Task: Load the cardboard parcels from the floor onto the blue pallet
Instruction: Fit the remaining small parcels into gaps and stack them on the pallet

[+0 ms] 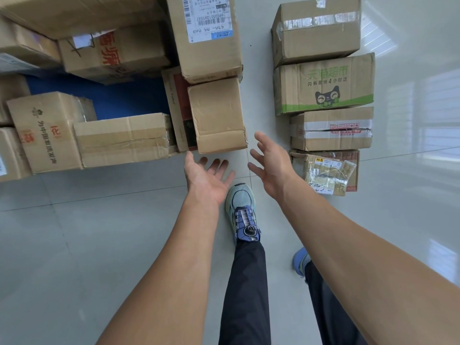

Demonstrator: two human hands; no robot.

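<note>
The blue pallet (119, 98) shows between several cardboard parcels stacked on it at the upper left. A plain brown parcel (217, 115) sits at the pallet's near right corner. My left hand (206, 178) is just below that parcel, palm up with fingers spread, holding nothing. My right hand (270, 163) hovers to the right of the parcel's corner, fingers spread, also empty. On the floor at the right lies a row of parcels: a taped one (316, 31), a green-printed one (323, 85), a red-and-white taped one (332, 129) and a crumpled one (326, 173).
Grey floor tiles (87, 232) stretch across the near side. My feet in blue shoes (242, 212) stand between the pallet and the floor parcels. A tall parcel with a shipping label (206, 33) stands on the pallet's right edge.
</note>
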